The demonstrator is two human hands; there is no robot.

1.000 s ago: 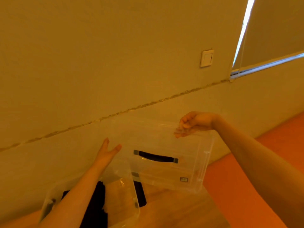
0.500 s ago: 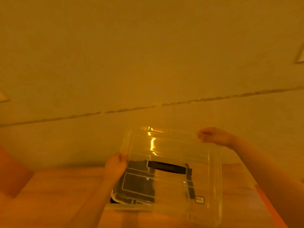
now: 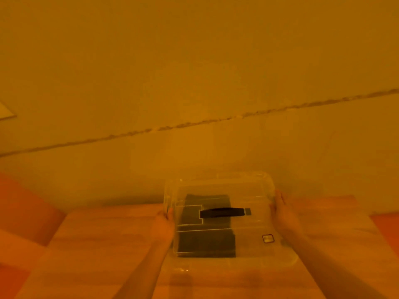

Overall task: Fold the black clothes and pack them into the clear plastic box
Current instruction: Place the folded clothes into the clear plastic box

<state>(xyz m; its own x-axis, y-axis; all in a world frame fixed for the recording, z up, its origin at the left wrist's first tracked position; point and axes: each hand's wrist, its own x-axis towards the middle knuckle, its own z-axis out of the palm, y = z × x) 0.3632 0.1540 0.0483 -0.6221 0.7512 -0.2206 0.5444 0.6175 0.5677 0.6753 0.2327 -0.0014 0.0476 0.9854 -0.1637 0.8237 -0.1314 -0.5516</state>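
Clear plastic box sits on the wooden surface near the wall, folded black clothes already inside, seen through the clear lid. Lid with black handle lies over the box top; can't tell if it is fully seated. Left hand holds lid's left edge, fingers curled onto the rim; right hand holds the right edge the same way, so each grip is closed on the lid. Judgement: lid is light, stiff, smooth plastic, likely slippery and a bit flexy, so best held at opposite side edges as here, then pressed at the corners. Clothes are soft, no damage risk. Packed box probably light; lift by the handle once latched.
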